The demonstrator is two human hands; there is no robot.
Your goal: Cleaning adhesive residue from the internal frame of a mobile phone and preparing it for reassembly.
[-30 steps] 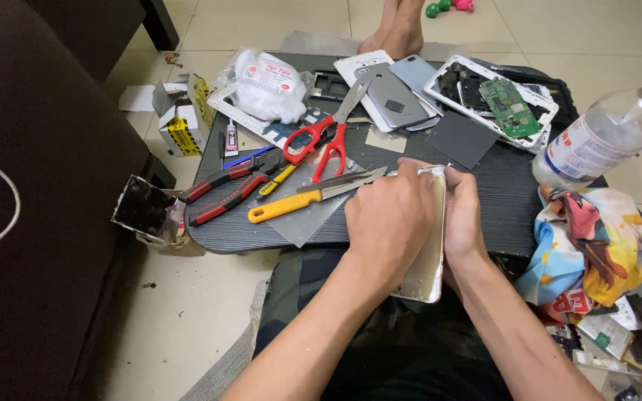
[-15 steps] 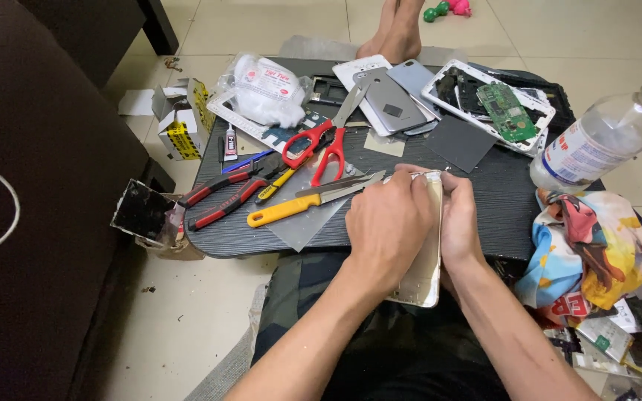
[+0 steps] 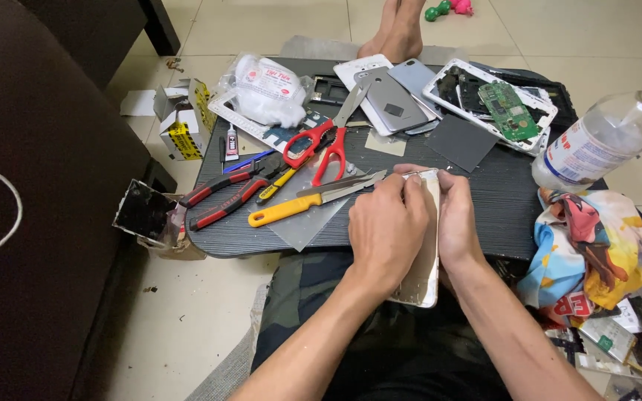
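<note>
- Phone body [image 3: 426, 256], pale gold and rounded at the corners, stands on edge between my two hands at the near edge of the black board [image 3: 499, 215], its lower end hanging over my lap.
- My left hand [image 3: 386, 230] wraps over the phone body's left side, fingers curled shut on it; my right hand [image 3: 458, 223] clasps the right side, thumb and finger pinched at the top corner.
- Beyond the phone body, at the far left of the board, lies a clear plastic bag [image 3: 265, 89] with white padding and a red label.
- Left of the board, on the floor, sits a small white carton [image 3: 183, 119] with yellow-and-black stripes, its flaps open.
- Right of the phone body, a clear bottle [image 3: 603, 141] with a white-and-red label lies tilted at the board's edge, above a bright patterned cloth [image 3: 596, 245].
- Just left of my left hand lie a yellow-handled knife [image 3: 313, 200] and red scissors [image 3: 321, 145]; they crowd that side.
- The board between my right hand and the bottle is bare dark surface.
</note>
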